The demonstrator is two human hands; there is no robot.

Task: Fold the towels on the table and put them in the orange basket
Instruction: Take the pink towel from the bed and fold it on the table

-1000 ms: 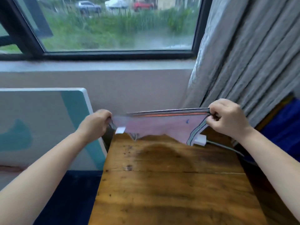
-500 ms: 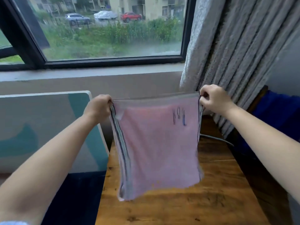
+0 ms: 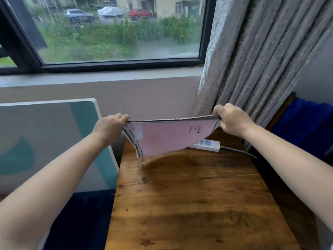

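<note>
fingers: the fingers (image 3: 124, 117) of the left hand (image 3: 108, 128) are pinched together on the towel's left top corner; those of the right hand (image 3: 232, 120) are clamped on its right top corner.
towel: the pink towel (image 3: 169, 138) is stretched taut between the two hands and hangs in the air above the far end of the worktop, its lower edge billowing toward the window and touching nothing. a striped border runs down its left side, and a small dark mark sits near its right top corner.
worktop: the wooden worktop (image 3: 194, 204) lies below the towel, bare on its near part, with the towel's shadow across its far part.
power strip: a white power strip (image 3: 207, 145) lies on the worktop just under the towel's right side, its cable running off to the right.
surroundings: behind the towel are a wall and window (image 3: 115, 29); right of the towel hangs a grey curtain (image 3: 252, 60); left of the worktop leans a white and teal board (image 3: 54, 141).
basket: no orange basket is in view.
step in hand: likely spreading the towel open, ahead of the first fold.
next move: it calls for lowering the towel flat onto the worktop clear of the power strip, or bringing the two corners together to halve it, keeping the edges aligned.
</note>
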